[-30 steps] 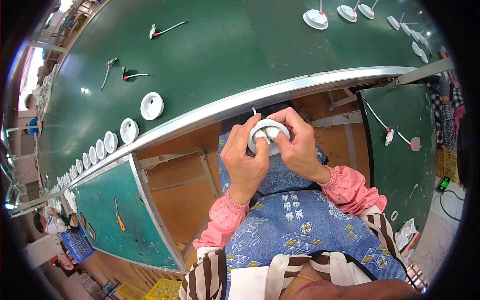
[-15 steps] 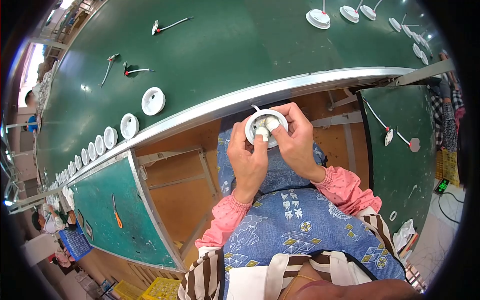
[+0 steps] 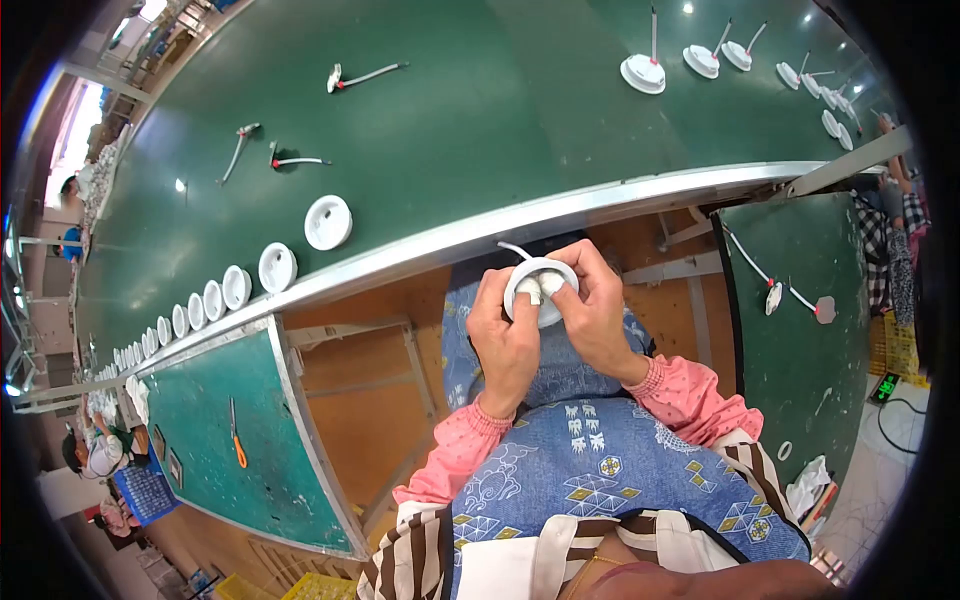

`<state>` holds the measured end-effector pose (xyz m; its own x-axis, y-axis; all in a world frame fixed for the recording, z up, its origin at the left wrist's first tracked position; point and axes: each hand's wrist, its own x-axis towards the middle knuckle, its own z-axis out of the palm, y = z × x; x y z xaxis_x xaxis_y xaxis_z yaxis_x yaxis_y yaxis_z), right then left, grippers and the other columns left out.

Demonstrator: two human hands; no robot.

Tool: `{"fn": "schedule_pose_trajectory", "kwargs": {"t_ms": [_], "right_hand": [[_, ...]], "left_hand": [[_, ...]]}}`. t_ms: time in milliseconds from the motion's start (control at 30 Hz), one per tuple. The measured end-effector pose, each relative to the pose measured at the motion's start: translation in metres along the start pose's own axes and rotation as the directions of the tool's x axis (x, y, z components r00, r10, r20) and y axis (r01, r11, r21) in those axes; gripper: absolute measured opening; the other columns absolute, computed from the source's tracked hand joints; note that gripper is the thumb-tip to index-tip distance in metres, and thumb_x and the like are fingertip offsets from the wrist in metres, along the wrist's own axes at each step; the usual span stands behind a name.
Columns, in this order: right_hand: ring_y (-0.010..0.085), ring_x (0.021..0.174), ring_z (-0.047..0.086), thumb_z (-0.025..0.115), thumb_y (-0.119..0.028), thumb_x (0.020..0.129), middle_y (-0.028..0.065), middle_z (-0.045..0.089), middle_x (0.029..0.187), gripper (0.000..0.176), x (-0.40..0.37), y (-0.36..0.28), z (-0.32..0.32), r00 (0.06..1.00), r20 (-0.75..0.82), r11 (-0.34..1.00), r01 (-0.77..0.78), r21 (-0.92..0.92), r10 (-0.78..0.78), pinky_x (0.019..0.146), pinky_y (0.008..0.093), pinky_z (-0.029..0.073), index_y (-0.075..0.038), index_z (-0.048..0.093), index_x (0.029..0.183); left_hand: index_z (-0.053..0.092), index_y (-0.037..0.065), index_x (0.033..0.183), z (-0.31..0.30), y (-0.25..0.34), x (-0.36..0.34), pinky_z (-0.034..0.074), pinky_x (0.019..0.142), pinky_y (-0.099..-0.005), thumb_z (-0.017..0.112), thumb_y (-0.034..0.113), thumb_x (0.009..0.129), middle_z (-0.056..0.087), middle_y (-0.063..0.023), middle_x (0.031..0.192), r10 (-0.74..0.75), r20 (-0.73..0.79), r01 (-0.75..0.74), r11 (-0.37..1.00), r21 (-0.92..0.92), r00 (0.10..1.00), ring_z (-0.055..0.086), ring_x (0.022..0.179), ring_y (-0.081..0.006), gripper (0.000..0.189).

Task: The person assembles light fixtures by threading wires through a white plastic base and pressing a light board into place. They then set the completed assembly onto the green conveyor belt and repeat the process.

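Observation:
Between my hands is a white round lamp housing, its hollow side facing me and a short white cable sticking out at its far side. My left hand grips the left rim. The right side is gripped by my right hand. Both thumbs, wrapped in white coverings, press into the hollow, hiding what lies inside. Beyond my hands, another white housing rests on the green table, at the near end of a row of similar ones. Several small parts with red-tipped cables lie farther back.
A metal edge runs along the table in front of me. Finished-looking white lamps with upright cables stand back right. Orange-handled scissors lie on the left side panel. Two wired parts lie on the right panel. Other people sit at far left and right.
The housing in my hands has tilted, so its inside shows less, and its cable stands out farther. My thumbs have moved closer together. The whole view has shifted slightly.

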<state>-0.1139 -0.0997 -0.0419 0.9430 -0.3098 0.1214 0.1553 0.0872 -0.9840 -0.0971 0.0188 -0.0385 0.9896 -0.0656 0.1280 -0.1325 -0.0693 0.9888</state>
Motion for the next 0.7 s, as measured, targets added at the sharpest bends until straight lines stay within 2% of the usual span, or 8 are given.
{"fn": "schedule_pose_trajectory", "kwargs": {"t_ms": [100, 133, 233, 267, 367, 500, 600, 700], "right_hand": [[0.0074, 0.084, 0.061, 0.059, 0.004, 0.093, 0.0040, 0.066, 0.093, 0.010, 0.014, -0.010, -0.006, 0.999, 0.046, 0.999, 0.005, 0.040, -0.007, 0.073, 0.0244, 0.051, 0.002, 0.059, 0.103], [0.0083, 0.087, 0.063, 0.059, 0.004, 0.093, 0.0051, 0.067, 0.096, 0.014, 0.020, -0.015, -0.010, 0.997, 0.065, 0.998, -0.041, 0.052, 0.038, 0.075, 0.0245, 0.052, 0.003, 0.060, 0.107], [0.0098, 0.092, 0.066, 0.059, 0.005, 0.092, 0.0074, 0.069, 0.100, 0.018, 0.027, -0.029, -0.017, 0.992, 0.107, 0.994, -0.070, 0.084, 0.061, 0.077, 0.0258, 0.054, 0.004, 0.060, 0.110], [0.0119, 0.094, 0.067, 0.058, 0.005, 0.091, 0.0097, 0.070, 0.104, 0.025, 0.028, -0.033, -0.020, 0.984, 0.146, 0.986, -0.119, 0.115, 0.102, 0.078, 0.0278, 0.056, 0.005, 0.060, 0.116], [0.0140, 0.097, 0.068, 0.057, 0.004, 0.089, 0.0125, 0.070, 0.110, 0.035, 0.028, -0.041, -0.033, 0.969, 0.204, 0.972, -0.172, 0.162, 0.138, 0.081, 0.0295, 0.058, 0.007, 0.058, 0.124], [0.0164, 0.103, 0.067, 0.055, 0.004, 0.086, 0.0154, 0.067, 0.118, 0.047, 0.025, -0.044, -0.038, 0.962, 0.238, 0.946, -0.194, 0.259, 0.132, 0.088, 0.0310, 0.057, 0.009, 0.054, 0.134], [0.0176, 0.106, 0.067, 0.055, 0.005, 0.085, 0.0162, 0.067, 0.120, 0.052, 0.023, -0.044, -0.041, 0.966, 0.226, 0.946, -0.184, 0.267, 0.124, 0.093, 0.0316, 0.055, 0.009, 0.053, 0.136], [0.0182, 0.107, 0.066, 0.055, 0.005, 0.084, 0.0161, 0.066, 0.121, 0.053, 0.023, -0.043, -0.040, 0.971, 0.215, 0.941, -0.164, 0.296, 0.102, 0.096, 0.0317, 0.054, 0.009, 0.052, 0.137]], "left_hand": [[0.066, -0.002, 0.109, -0.005, 0.010, 0.015, 0.049, 0.076, -0.0289, 0.059, -0.002, 0.090, 0.061, -0.0067, 0.093, 0.067, 0.099, -0.063, 0.997, -0.038, 0.993, 0.059, 0.086, -0.0154, 0.021], [0.063, -0.003, 0.121, -0.010, 0.017, 0.019, 0.051, 0.079, -0.0266, 0.059, -0.003, 0.090, 0.064, -0.0055, 0.101, 0.014, 0.195, 0.002, 0.997, -0.080, 0.981, 0.061, 0.093, -0.0127, 0.031], [0.059, -0.004, 0.131, -0.020, 0.028, 0.028, 0.053, 0.080, -0.0253, 0.060, -0.003, 0.091, 0.066, -0.0053, 0.110, -0.132, 0.374, 0.234, 0.942, -0.240, 0.918, 0.062, 0.098, -0.0103, 0.040], [0.056, -0.004, 0.136, -0.024, 0.023, 0.032, 0.054, 0.081, -0.0263, 0.062, 0.000, 0.091, 0.066, -0.0070, 0.117, -0.169, 0.435, 0.307, 0.913, -0.269, 0.884, 0.064, 0.101, -0.0108, 0.045], [0.060, -0.005, 0.132, -0.020, 0.022, 0.033, 0.054, 0.074, -0.0285, 0.064, 0.005, 0.089, 0.069, -0.0078, 0.110, -0.180, 0.390, 0.317, 0.892, -0.322, 0.903, 0.065, 0.090, -0.0123, 0.044], [0.057, -0.007, 0.134, -0.016, 0.023, 0.031, 0.055, 0.078, -0.0304, 0.066, 0.008, 0.086, 0.069, -0.0103, 0.113, -0.167, 0.389, 0.319, 0.874, -0.367, 0.906, 0.066, 0.095, -0.0153, 0.051], [0.055, -0.007, 0.138, -0.016, 0.025, 0.032, 0.055, 0.085, -0.0293, 0.063, 0.000, 0.087, 0.067, -0.0092, 0.120, -0.139, 0.439, 0.322, 0.869, -0.376, 0.888, 0.065, 0.104, -0.0145, 0.052], [0.057, -0.008, 0.134, -0.014, 0.029, 0.035, 0.054, 0.086, -0.0293, 0.062, -0.001, 0.087, 0.066, -0.0101, 0.121, -0.134, 0.438, 0.325, 0.860, -0.394, 0.889, 0.066, 0.105, -0.0154, 0.048]]}}
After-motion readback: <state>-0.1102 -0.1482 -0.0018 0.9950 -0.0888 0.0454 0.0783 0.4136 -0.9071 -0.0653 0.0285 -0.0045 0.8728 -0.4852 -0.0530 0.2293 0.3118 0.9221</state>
